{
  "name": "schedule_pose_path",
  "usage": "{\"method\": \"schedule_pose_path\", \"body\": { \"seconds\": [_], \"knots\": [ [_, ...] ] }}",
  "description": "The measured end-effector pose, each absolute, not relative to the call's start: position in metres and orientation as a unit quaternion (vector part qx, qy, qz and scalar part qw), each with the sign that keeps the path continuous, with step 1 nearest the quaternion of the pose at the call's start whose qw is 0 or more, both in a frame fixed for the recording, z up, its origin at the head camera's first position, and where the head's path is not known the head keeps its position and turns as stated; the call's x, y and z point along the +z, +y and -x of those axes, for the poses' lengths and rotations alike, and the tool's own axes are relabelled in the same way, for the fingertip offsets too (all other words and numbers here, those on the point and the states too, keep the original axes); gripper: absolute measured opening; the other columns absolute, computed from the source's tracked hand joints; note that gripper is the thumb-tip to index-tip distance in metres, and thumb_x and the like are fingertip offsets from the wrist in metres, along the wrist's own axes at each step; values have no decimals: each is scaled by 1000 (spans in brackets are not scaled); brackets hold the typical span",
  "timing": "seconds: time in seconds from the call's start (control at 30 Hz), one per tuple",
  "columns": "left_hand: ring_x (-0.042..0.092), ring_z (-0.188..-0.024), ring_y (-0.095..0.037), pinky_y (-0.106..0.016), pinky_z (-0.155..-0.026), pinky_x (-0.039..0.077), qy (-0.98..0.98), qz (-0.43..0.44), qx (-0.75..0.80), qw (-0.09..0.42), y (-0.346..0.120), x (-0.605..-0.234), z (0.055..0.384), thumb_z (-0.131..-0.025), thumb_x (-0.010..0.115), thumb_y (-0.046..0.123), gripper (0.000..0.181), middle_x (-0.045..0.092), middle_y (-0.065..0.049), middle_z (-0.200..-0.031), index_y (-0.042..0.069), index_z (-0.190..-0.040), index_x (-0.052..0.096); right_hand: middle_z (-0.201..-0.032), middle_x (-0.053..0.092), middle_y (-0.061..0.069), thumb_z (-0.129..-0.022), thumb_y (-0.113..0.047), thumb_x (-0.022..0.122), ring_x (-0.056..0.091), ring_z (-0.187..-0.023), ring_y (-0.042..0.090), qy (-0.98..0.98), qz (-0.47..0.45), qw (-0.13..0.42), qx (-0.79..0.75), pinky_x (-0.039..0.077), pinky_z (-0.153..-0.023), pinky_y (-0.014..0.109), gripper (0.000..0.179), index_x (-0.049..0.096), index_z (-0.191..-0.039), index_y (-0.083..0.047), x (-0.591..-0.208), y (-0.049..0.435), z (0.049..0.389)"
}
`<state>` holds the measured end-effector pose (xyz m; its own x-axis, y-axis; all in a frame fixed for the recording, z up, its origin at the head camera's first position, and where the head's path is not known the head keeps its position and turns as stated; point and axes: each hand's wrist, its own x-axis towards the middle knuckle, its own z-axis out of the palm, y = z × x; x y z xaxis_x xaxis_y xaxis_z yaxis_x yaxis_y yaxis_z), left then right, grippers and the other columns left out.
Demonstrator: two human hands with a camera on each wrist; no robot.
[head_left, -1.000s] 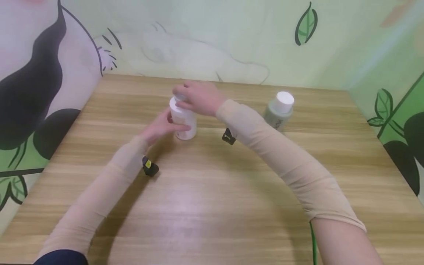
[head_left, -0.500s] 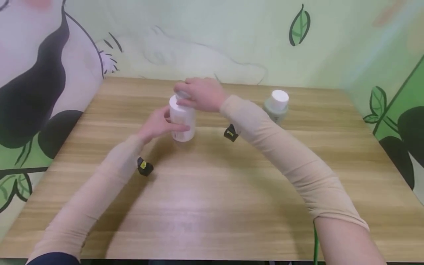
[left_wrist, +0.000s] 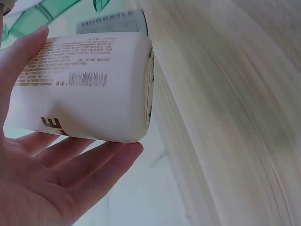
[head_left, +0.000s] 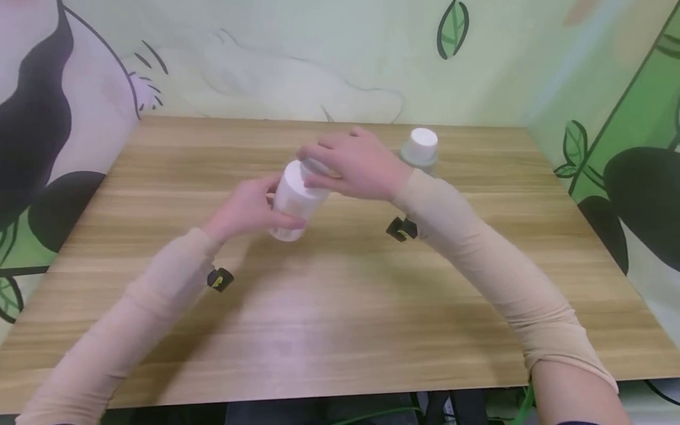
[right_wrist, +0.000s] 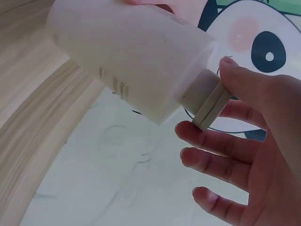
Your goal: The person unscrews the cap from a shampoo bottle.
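A white bottle with printed text and a barcode leans to the right in the head view. My left hand grips its body, thumb on one side and fingers on the other. In the left wrist view the edge of the bottle's base shows, apart from the tabletop. My right hand is at the bottle's top. Its thumb and index finger pinch the pale flat cap, as the right wrist view shows, while the other fingers stay off it. In the head view this hand mostly hides the cap.
Behind my right forearm stands a greenish bottle with a white cap. The wooden table meets a painted wall at its far edge. Black wrist-camera mounts hang at both wrists. Cables lie below the near edge.
The white bottle has gone from upright to leaning right, and its base has come off the table. Both hands have moved with it, keeping hold. The head view has shifted.
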<state>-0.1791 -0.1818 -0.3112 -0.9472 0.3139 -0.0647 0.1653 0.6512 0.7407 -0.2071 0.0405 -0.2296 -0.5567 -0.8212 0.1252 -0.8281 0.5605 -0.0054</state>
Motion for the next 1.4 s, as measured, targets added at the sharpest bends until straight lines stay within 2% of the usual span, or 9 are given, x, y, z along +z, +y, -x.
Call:
{"method": "schedule_pose_path", "body": {
  "seconds": [0.17, 0.33, 0.53, 0.7, 0.87, 1.07, 1.2, 1.3, 1.4],
  "knots": [
    [65, -111, -31, -47, -90, 55, 906, -168, 378, 95, -163, -315, 170, -70, 85, 31, 71, 67, -9, -121, 16, -132, 53, -112, 69, 4, -94, -46, 57, 64, -104, 23, -864, -484, 134, 31, 47, -81, 39, 46, 57, -130, -17, -247, 68, 188],
    [67, -105, -30, -44, -87, 57, 898, -197, 382, 93, -146, -326, 161, -69, 86, 27, 69, 68, -10, -117, 10, -128, 54, -104, 68, 4, -91, -43, 62, 64, -98, 22, -854, -488, 172, 43, 46, -76, 37, 46, 60, -126, -13, -262, 84, 175],
    [66, -104, -27, -43, -87, 57, 893, -194, 399, 81, -134, -343, 152, -67, 87, 26, 69, 68, -9, -115, 10, -126, 54, -102, 68, 3, -89, -41, 65, 64, -95, 21, -843, -500, 192, 42, 46, -73, 33, 43, 61, -123, -14, -273, 89, 166],
    [67, -106, -29, -42, -88, 57, 892, -194, 403, 70, -129, -351, 145, -67, 87, 26, 73, 68, -12, -116, 9, -129, 53, -100, 67, 2, -90, -41, 65, 64, -92, 19, -848, -496, 178, 58, 47, -74, 33, 42, 61, -120, -12, -278, 90, 162],
    [66, -105, -29, -43, -88, 57, 893, -190, 401, 72, -128, -347, 140, -67, 87, 26, 75, 68, -11, -117, 10, -131, 51, -105, 70, 5, -90, -41, 64, 66, -95, 20, -866, -470, 147, 81, 51, -79, 36, 45, 62, -119, -6, -276, 88, 159],
    [65, -107, -30, -47, -91, 55, 893, -201, 397, 63, -127, -349, 136, -68, 86, 25, 81, 66, -14, -120, 9, -136, 47, -96, 71, 3, -90, -39, 66, 65, -80, 18, -871, -464, 127, 102, 54, -71, 32, 42, 61, -115, -6, -276, 91, 155],
    [63, -110, -30, -47, -94, 53, 882, -204, 420, 68, -127, -352, 135, -68, 86, 23, 81, 65, -13, -123, 10, -137, 46, -99, 69, 7, -91, -33, 66, 65, -86, 19, -863, -479, 114, 118, 56, -77, 32, 42, 59, -119, -3, -277, 92, 154],
    [63, -111, -30, -47, -95, 53, 872, -206, 437, 77, -128, -354, 136, -67, 87, 22, 82, 64, -12, -124, 11, -137, 46, -103, 68, 11, -91, -29, 67, 65, -92, 22, -852, -494, 121, 124, 56, -83, 33, 43, 59, -120, 1, -279, 93, 154],
    [63, -112, -30, -47, -95, 53, 865, -208, 449, 85, -128, -356, 137, -67, 87, 22, 84, 64, -11, -125, 12, -139, 46, -102, 68, 12, -89, -26, 68, 65, -91, 23, -838, -510, 138, 133, 56, -83, 33, 42, 60, -119, 2, -281, 94, 156]
  ]
}}
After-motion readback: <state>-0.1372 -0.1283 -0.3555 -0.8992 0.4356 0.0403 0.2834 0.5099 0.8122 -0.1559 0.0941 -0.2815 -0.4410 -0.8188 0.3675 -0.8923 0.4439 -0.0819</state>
